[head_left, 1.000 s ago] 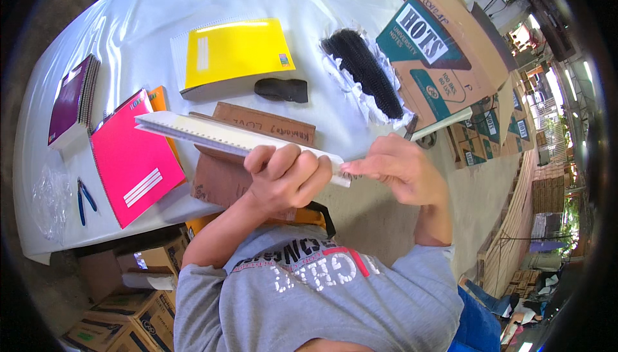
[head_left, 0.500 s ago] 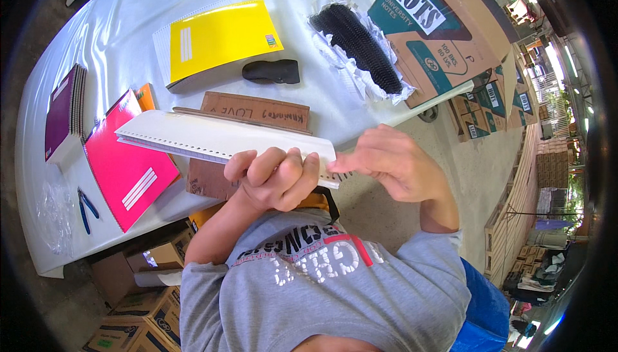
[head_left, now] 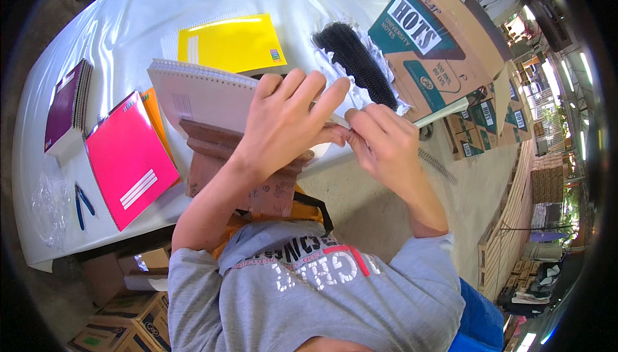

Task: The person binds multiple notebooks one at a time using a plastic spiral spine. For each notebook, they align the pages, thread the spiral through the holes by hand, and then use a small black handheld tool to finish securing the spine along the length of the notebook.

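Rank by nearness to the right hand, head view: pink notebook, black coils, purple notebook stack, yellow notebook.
1. Black coils, just beyond the right hand.
2. Yellow notebook, ahead and left.
3. Pink notebook, left.
4. Purple notebook stack, far left.

Wears a soft grey T-shirt (head_left: 386, 313) across the bottom centre of the frame, lightly creased. Bears a chest print (head_left: 315, 278) in black, white and red, with cracked-looking white lettering. Has loose short sleeves (head_left: 196, 284), and a rounded neckline (head_left: 335, 334) at the lower edge. Shows bare forearms (head_left: 212, 200), a bare left hand (head_left: 286, 110) and a bare right hand (head_left: 386, 142) mid-frame.
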The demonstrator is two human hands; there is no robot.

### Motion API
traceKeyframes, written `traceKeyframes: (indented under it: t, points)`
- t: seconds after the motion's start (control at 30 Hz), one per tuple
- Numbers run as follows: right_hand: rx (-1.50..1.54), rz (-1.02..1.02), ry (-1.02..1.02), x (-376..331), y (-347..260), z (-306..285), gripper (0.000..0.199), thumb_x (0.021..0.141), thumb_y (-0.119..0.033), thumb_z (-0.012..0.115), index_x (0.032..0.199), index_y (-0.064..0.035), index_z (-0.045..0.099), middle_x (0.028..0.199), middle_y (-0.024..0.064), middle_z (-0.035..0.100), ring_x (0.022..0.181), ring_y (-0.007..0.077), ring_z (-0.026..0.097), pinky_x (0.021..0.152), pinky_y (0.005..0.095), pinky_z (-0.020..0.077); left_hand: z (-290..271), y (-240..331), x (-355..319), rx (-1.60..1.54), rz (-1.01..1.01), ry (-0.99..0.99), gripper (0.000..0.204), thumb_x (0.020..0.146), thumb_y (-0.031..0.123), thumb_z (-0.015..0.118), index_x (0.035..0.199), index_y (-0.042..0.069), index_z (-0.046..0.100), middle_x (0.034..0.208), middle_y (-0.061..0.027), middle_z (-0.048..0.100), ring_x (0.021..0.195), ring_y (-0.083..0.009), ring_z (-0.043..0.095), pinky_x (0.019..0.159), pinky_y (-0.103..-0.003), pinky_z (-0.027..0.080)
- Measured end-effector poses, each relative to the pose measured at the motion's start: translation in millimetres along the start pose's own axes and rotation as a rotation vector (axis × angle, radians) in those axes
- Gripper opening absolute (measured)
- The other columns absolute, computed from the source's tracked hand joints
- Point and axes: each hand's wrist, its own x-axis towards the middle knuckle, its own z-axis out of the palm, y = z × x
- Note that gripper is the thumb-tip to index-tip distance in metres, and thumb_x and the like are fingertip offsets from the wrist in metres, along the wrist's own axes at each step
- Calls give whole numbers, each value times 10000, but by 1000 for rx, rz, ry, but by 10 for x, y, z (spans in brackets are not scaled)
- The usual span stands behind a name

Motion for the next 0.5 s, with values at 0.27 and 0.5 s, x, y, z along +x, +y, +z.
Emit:
traceKeyframes:
  t: [0.27, 0.5]
  points:
    - [498, 254, -73, 23, -70, -102, 298, 717, -143, 710, 978, -47, 603, 753, 63, 589, 632, 188, 584, 554, 274, 457, -240, -232, -302, 126, -8, 55, 433, 660, 515, 661, 854, 136, 577, 766, 3, 460, 754, -159, 454, 734, -299, 329]
    - [687, 429, -75, -234, 3, -75, 313, 745, -108, 698, 1036, -57, 594, 727, 36, 518, 626, 131, 497, 583, 237, 434, -272, -57, -330, 201, -135, 124, 454, 667, 558, 647, 827, 138, 583, 795, -3, 464, 800, -183, 467, 846, -373, 307]
